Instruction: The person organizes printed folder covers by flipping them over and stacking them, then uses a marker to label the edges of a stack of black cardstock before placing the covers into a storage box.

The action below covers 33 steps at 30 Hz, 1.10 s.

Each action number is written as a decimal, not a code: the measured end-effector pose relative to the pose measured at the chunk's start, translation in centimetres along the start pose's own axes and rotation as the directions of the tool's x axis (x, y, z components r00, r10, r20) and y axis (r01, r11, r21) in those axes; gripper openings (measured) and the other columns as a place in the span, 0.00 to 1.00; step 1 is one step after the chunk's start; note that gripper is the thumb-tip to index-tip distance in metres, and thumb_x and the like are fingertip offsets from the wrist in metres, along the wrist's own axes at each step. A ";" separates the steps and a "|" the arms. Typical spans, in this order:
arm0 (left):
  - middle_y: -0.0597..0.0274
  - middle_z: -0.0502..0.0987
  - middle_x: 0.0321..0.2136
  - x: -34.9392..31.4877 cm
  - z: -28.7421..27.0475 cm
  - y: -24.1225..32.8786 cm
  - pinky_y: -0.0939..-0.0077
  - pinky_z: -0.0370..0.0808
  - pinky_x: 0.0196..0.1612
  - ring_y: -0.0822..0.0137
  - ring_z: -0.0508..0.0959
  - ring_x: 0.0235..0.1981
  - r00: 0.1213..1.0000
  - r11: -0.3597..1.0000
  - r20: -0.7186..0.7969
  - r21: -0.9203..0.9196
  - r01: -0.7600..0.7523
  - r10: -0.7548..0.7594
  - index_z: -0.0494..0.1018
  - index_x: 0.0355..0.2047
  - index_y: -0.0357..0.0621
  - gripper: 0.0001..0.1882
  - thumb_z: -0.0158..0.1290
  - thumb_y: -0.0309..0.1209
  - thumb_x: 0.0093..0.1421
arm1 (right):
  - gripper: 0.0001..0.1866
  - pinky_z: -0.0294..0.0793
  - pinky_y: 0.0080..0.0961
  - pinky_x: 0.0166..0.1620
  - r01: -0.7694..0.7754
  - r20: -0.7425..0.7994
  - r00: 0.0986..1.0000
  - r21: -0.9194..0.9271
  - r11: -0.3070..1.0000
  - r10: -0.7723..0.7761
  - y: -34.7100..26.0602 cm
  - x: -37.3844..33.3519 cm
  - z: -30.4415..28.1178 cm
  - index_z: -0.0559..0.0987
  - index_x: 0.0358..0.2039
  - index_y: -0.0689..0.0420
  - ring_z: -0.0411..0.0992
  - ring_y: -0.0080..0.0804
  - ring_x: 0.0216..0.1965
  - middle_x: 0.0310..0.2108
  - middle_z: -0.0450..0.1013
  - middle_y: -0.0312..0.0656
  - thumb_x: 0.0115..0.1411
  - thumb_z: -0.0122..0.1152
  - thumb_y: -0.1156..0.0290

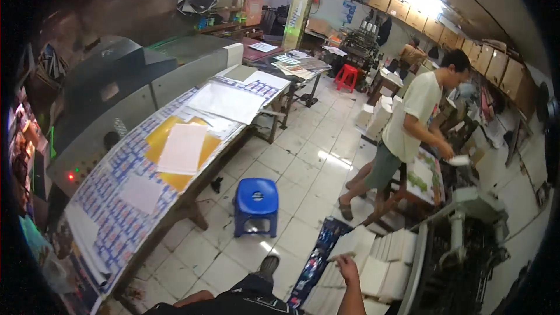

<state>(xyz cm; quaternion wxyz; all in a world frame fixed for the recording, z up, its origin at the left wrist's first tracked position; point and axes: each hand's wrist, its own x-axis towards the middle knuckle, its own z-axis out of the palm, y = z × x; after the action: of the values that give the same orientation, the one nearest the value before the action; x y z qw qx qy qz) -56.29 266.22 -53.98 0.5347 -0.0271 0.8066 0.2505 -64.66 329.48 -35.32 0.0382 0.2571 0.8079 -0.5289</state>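
Note:
My right hand (348,267) reaches out over stacks of white paper (373,262) at the lower right. Its fingers are loosely apart, with nothing visible between them; whether the fingertips touch the top sheets I cannot tell. The stacks stand side by side in rows, next to a dark blue printed sheet (318,259). My left hand is out of view. Bare skin shows at the lower edge beside my dark clothing, but no hand is visible there.
A blue plastic stool (256,205) stands on the tiled floor ahead. On the left, a long table (111,221) bears printed sheets and yellow and white papers. A co-worker (411,122) bends over a small table at right. A dark machine (466,256) flanks the stacks; a red stool (346,77) stands farther back.

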 end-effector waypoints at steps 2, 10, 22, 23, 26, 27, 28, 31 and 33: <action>0.48 0.77 0.37 3.9 -1.5 4.6 0.54 0.72 0.46 0.52 0.76 0.37 1.000 1.000 -0.002 0.017 -0.001 0.001 0.75 0.37 0.38 0.24 0.42 0.49 0.65 | 0.18 0.72 0.24 0.34 0.174 -0.041 0.983 -0.123 0.977 -0.180 -11.2 7.1 -2.2 0.74 0.50 0.63 0.75 0.26 0.32 0.36 0.77 0.43 0.62 0.57 0.67; 0.47 0.79 0.38 17.9 -23.6 27.2 0.54 0.72 0.46 0.51 0.78 0.42 0.920 0.994 -0.392 -0.105 -0.032 -0.012 0.78 0.39 0.41 0.25 0.46 0.51 0.63 | 0.17 0.74 0.32 0.38 0.138 0.256 0.967 -0.541 0.830 0.006 -9.6 38.0 -2.0 0.76 0.47 0.59 0.74 0.32 0.31 0.40 0.76 0.41 0.59 0.59 0.67; 0.51 0.77 0.40 25.1 -59.1 62.3 0.70 0.73 0.48 0.60 0.77 0.44 0.792 0.876 -0.604 -0.330 -0.352 0.091 0.67 0.57 0.39 0.28 0.54 0.42 0.61 | 0.13 0.75 0.47 0.38 -0.136 0.678 0.727 -0.010 0.991 0.107 -10.0 70.3 -8.5 0.81 0.38 0.54 0.75 0.48 0.38 0.39 0.77 0.47 0.52 0.61 0.64; 0.49 0.77 0.41 29.3 -61.7 63.4 0.70 0.72 0.49 0.59 0.77 0.45 0.912 0.935 -0.404 -0.290 -0.203 0.072 0.67 0.57 0.38 0.29 0.54 0.43 0.61 | 0.12 0.75 0.44 0.38 0.041 0.661 0.731 -0.292 0.956 0.170 -10.5 77.8 -8.5 0.81 0.35 0.55 0.75 0.47 0.37 0.36 0.77 0.48 0.52 0.60 0.64; 0.48 0.77 0.44 40.7 -61.9 67.3 0.69 0.72 0.50 0.58 0.76 0.46 0.899 0.947 -0.392 -0.161 -0.277 0.196 0.67 0.56 0.36 0.31 0.55 0.46 0.60 | 0.10 0.76 0.36 0.39 0.283 0.550 0.804 -0.688 0.668 0.227 -19.3 96.9 -6.0 0.80 0.29 0.58 0.76 0.42 0.34 0.25 0.76 0.49 0.51 0.59 0.65; 0.48 0.77 0.44 36.9 -64.6 74.6 0.69 0.72 0.50 0.58 0.76 0.46 0.938 0.894 -0.317 -0.366 -0.259 0.142 0.67 0.56 0.35 0.32 0.55 0.47 0.59 | 0.14 0.75 0.35 0.39 0.612 0.623 0.773 -0.684 0.396 -0.119 -23.8 101.9 -5.5 0.81 0.28 0.60 0.77 0.42 0.32 0.26 0.77 0.51 0.54 0.56 0.60; 0.48 0.77 0.44 37.7 -66.3 78.1 0.69 0.72 0.50 0.58 0.76 0.46 0.944 0.898 -0.296 -0.359 -0.254 0.148 0.67 0.56 0.35 0.32 0.55 0.47 0.59 | 0.17 0.74 0.36 0.41 0.429 0.362 0.896 -0.554 0.713 -0.257 -27.7 105.4 -5.4 0.81 0.31 0.61 0.76 0.45 0.33 0.28 0.77 0.52 0.58 0.53 0.59; 0.51 0.77 0.44 39.4 -72.7 86.7 0.68 0.73 0.49 0.58 0.77 0.45 0.923 0.849 -0.361 -0.440 -0.293 0.132 0.66 0.56 0.35 0.34 0.55 0.49 0.59 | 0.22 0.74 0.30 0.44 0.160 0.347 0.930 -0.079 0.984 -0.123 -47.7 113.8 -3.4 0.76 0.47 0.65 0.76 0.37 0.39 0.39 0.78 0.49 0.60 0.56 0.60; 0.50 0.76 0.46 43.4 -78.2 92.7 0.66 0.73 0.48 0.59 0.77 0.45 0.953 0.797 -0.296 -0.558 -0.232 0.069 0.66 0.57 0.35 0.34 0.55 0.49 0.60 | 0.21 0.74 0.29 0.46 0.275 0.364 0.906 -0.118 0.954 -0.216 -56.7 119.0 -5.8 0.76 0.48 0.64 0.77 0.38 0.39 0.39 0.78 0.50 0.60 0.56 0.62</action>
<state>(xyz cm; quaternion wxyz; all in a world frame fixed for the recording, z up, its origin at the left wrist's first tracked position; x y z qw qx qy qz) -170.11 322.96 -33.55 0.3673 -0.1587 0.7523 0.5233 -192.24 361.72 -25.16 0.1340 0.0517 0.8557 -0.4972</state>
